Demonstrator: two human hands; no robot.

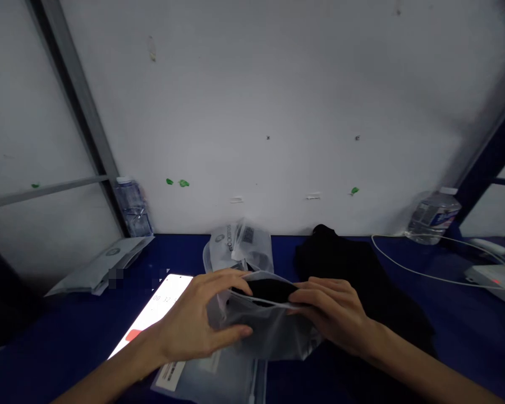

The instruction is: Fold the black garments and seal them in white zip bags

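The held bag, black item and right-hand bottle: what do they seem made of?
Held bag: probably soft frosted plastic, cloudy and creased. Black item: likely matte fabric, limp, without shine. Right-hand bottle: apparently glossy plastic, see-through with highlights.

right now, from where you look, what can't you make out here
All in the head view:
- Open bag: what lies low inside, blurred by its cloudy front
- Phone: last digits, hidden behind the left hand
- Black cloth: part hidden behind the right hand
- Label: print too small and blurred
- White box: cut off by the picture's right edge
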